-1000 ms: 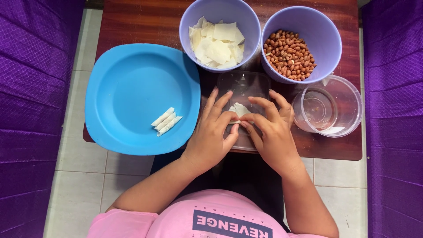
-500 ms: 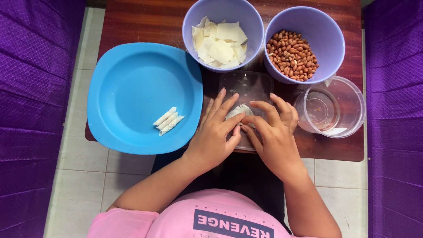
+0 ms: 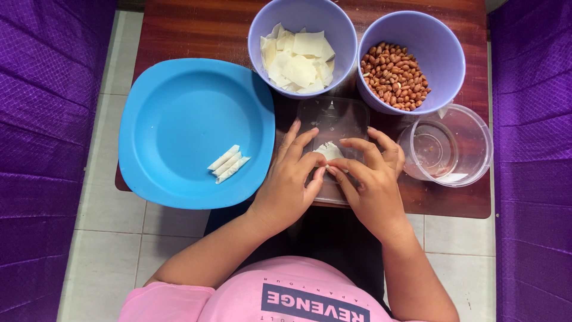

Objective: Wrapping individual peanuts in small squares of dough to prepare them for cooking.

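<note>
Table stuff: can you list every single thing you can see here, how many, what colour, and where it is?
table: one, dark red-brown wood, middle of the view.
plate: one, blue, left side of the table.
rolled wrappers: three, white, side by side on the plate.
wrapper bowl: one, lilac, top centre, holding pale square wrapper sheets.
peanut bowl: one, lilac, top right, holding brown peanuts.
clear tray: one, see-through, under the hands.
clear tub: one, see-through, right edge of the table.
wrapper piece: one, white, between the fingertips.
cushions: purple, both sides.
shirt: pink, bottom.
left hand: pinching the wrapper piece.
right hand: pinching it too.
</note>
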